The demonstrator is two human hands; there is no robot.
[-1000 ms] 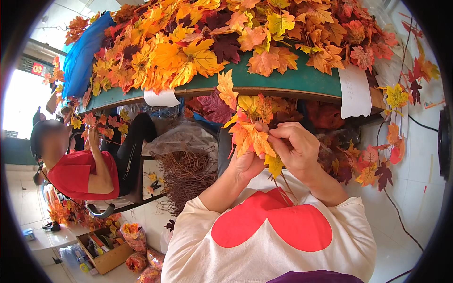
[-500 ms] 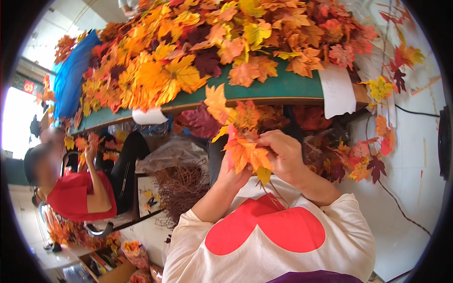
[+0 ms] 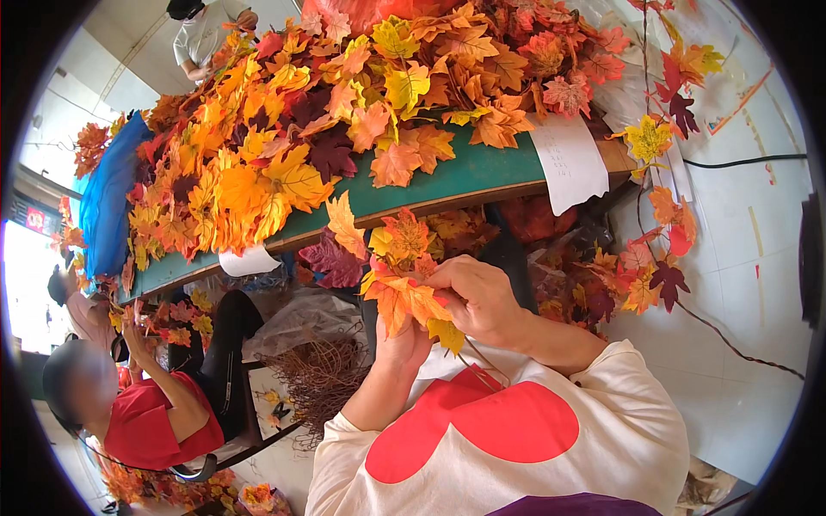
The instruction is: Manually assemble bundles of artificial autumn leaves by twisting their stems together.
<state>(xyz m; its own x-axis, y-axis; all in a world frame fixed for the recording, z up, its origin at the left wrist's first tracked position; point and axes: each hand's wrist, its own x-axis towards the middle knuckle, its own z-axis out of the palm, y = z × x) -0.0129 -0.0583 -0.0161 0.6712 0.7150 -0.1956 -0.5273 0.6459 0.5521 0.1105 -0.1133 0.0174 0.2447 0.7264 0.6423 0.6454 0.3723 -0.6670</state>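
Well to the left of my hands, a co-worker in a red top (image 3: pixel 163 417) sits with leafy material near a raised hand; between that person and my left hand lies a tangled bundle of brown stems (image 3: pixel 314 370); beyond my hands, a heap of leaves (image 3: pixel 232 181) covers much of the green table (image 3: pixel 482 172). My left hand (image 3: pixel 400 348) is positioned beneath the leaf spray (image 3: pixel 396 297); its fingers are largely hidden by an orange leaf, so I cannot tell how far they are closed; the leaf spray is located between my two hands and just beyond them, in front of my chest. Its long axis runs obliquely; the leafy tip points away from me and to the left, while two thin stalks (image 3: pixel 486 365) emerge below my right hand and slant to the right, toward my chest. Handling: the spray should be light; the blades look soft and cloth-like, likely to crease rather than break, and not notably slippery; the stalks appear stiffer; grip at the stalk just below the foliage, since pulling on a blade could detach it. My right hand (image 3: pixel 477 297) is close beside the left, thumb and fingertips pinched at the foliage; well to its right hangs a leaf garland (image 3: pixel 658 275) of orange, yellow and dark-red leaves.
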